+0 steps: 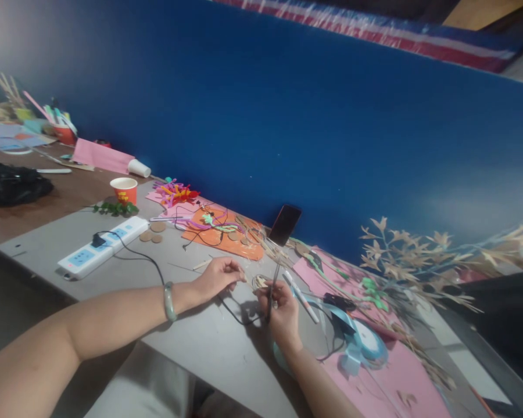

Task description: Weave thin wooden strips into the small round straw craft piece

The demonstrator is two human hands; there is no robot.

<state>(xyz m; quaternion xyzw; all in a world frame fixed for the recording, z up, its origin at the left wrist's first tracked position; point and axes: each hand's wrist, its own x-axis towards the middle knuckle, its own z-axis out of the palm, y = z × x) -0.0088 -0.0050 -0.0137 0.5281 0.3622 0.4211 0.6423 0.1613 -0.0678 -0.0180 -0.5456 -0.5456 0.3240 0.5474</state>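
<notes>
My left hand (218, 276), with a pale green bangle (169, 301) on the wrist, rests on the grey table (200, 342) and pinches the end of a thin straw-coloured strand. My right hand (281, 307) is closed around a slim dark tool (273, 284) that points up toward a small round piece (261, 283) between the two hands. A black cable (239, 316) loops on the table under them. The exact thing at my right fingertips is too small to make out.
A white marker (300, 296), blue ribbon (357, 342) and pink paper (387, 377) lie to the right. A phone (285, 224) leans on the blue wall. Orange paper (222, 232), a power strip (102, 247), a red cup (124, 190) and dried branches (418, 261) surround.
</notes>
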